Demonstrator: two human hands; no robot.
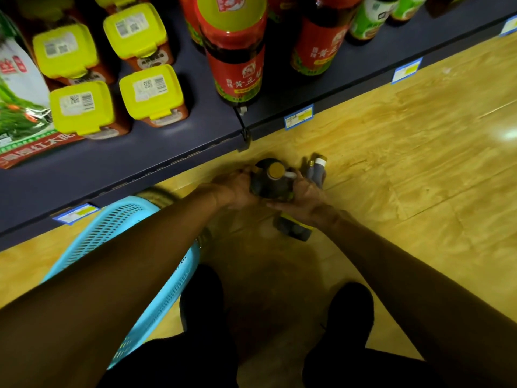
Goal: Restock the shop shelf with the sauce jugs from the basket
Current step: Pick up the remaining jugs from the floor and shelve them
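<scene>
A person's left hand (pixel 237 189) and right hand (pixel 305 198) close around a dark sauce jug (pixel 272 180) with a yellow cap, held just above the wooden floor (pixel 405 163). A second jug (pixel 317 170) lies at its 2 o'clock, the blue basket (pixel 117 228) at 8 o'clock, the navy shelf (pixel 167 147) at 11 o'clock.

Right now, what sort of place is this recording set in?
Most likely a grocery shop aisle: a shelf stocked with yellow-lidded tubs and red-labelled sauce bottles, with price tags along its edge.
</scene>
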